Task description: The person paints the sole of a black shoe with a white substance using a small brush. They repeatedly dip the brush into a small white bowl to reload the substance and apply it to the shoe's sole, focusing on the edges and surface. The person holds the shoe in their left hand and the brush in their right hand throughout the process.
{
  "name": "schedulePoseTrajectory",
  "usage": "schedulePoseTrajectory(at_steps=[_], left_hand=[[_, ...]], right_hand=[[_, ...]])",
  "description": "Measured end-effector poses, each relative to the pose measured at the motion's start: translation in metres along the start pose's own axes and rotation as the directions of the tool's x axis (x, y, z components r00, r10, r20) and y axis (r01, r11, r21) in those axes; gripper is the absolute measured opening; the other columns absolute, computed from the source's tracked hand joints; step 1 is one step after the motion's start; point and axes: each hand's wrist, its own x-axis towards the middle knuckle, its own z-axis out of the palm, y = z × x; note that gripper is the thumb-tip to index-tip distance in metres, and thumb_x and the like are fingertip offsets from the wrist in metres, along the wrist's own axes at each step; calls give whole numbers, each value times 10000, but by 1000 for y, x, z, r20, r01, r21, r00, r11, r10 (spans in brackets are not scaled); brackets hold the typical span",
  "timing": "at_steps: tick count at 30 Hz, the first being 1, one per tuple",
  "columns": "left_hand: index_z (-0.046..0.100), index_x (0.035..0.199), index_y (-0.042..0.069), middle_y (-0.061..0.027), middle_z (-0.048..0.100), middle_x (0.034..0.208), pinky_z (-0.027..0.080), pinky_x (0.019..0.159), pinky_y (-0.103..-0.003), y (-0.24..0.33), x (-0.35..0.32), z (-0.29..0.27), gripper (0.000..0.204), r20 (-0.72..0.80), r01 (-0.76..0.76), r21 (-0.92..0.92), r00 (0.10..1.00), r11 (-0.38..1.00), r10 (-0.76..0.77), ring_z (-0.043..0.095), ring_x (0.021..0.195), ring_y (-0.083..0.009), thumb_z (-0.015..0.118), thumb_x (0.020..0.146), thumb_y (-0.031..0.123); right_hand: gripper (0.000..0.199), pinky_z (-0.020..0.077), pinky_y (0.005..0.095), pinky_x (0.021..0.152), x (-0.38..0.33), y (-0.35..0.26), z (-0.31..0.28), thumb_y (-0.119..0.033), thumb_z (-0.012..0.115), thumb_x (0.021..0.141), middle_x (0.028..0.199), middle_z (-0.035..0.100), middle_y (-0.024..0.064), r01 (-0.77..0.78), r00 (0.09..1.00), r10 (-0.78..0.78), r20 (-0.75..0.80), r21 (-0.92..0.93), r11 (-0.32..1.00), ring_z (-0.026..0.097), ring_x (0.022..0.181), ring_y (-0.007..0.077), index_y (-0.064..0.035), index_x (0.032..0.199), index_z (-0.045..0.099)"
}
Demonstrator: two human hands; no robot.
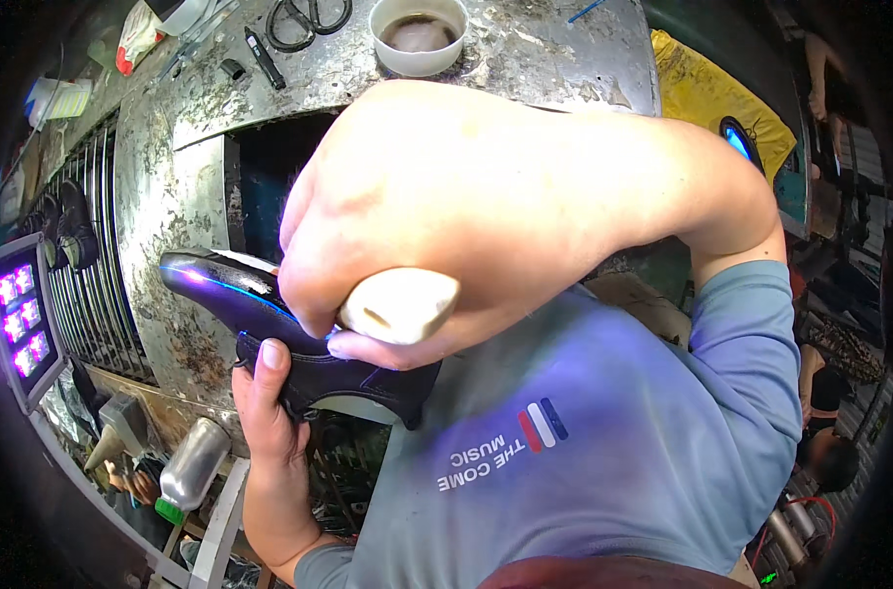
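Observation:
My left hand (pixel 270 388) grips a black shoe (pixel 358 378) from below, its thumb against the shoe's side. The shoe lies tilted in front of my body with its toe to the left, and a blue-violet streak of light runs along the sole edge. My right hand (pixel 397 196) is closed round a tool with a pale, rounded handle (pixel 402 306), whose butt end sticks out of the fist. The tool's working end is hidden behind the fingers, close to the sole edge. Part of the shoe's bottom is also covered by this hand.
On the worn metal bench (pixel 162 196) are a bowl of brown liquid (pixel 419 34), scissors (pixel 309 22) and a black marker (pixel 263 59). Black shoes (pixel 75 226) sit on a barred rack at left, near a violet-lit lamp panel (pixel 22 319). A green-capped bottle (pixel 193 471) stands lower left.

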Motion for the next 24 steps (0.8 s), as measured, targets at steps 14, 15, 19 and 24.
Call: schedulePoseTrajectory(at_steps=[14,15,19,24], left_hand=[[521,1356,-1,-140,621,1303,473,1043,-434,-21,5,-33,466,57,13,-157,998,988,-4,606,1195,-268,557,1019,319],[516,1365,4,-141,618,1311,468,1050,-438,-23,5,-35,466,67,17,-181,998,983,-5,601,1205,-271,550,1023,318],[495,1398,17,-145,607,1335,449,1076,-452,-27,6,-37,484,113,20,-255,994,967,9,582,1237,-281,538,1030,327],[482,1417,24,-140,596,1361,431,1096,-462,-33,8,-39,503,121,53,-371,993,927,-8,568,1261,-286,530,1034,346]], right_hand=[[186,534,480,659,2,-15,-18,-209,740,686,720,647,151,-76,979,73,188,10,997,653,745,383,-40,728,673],[192,535,481,667,2,-16,-19,-209,743,684,730,648,152,-76,979,73,191,9,997,653,755,381,-38,733,673],[201,536,479,687,1,-19,-21,-206,750,682,755,645,148,-79,977,80,198,-15,997,654,778,376,-34,752,674],[203,534,476,692,0,-21,-24,-199,754,678,763,639,146,-79,976,81,200,-15,997,649,784,378,-32,751,666]])
